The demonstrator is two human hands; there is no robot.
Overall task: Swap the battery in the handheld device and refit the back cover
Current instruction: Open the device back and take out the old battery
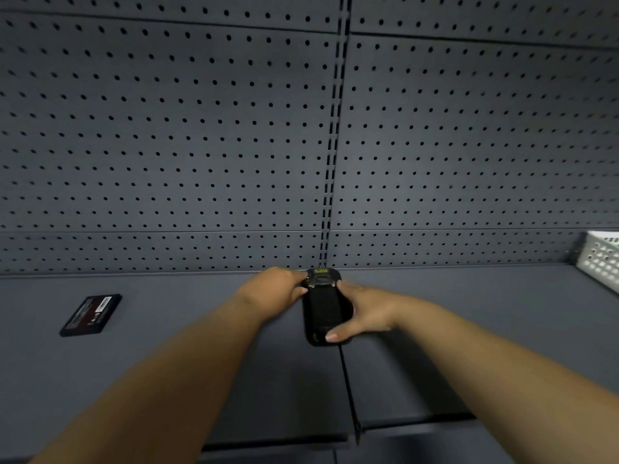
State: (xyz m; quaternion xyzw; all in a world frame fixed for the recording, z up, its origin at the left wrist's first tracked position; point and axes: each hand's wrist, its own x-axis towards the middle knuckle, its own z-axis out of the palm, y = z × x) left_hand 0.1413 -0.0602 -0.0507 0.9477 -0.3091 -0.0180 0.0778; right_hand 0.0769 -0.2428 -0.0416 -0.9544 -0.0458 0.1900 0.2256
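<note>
Near the pegboard wall point(201, 128), on the grey shelf point(167, 363), we clasp the handheld device point(322, 306) back-up with both hands: left hand point(278, 289) at its top latch, right hand point(361, 316) steadying its side. A battery point(91, 315) lies well apart leftward, with open room between; a white basket point(601, 259) sits far right.

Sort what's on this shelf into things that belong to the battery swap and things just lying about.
Belongs to the job:
- handheld device, back up, held by the left hand and right hand
- flat black battery pack, lying apart at the left

Just lying about:
- white perforated basket, far right
- pegboard wall behind
</note>
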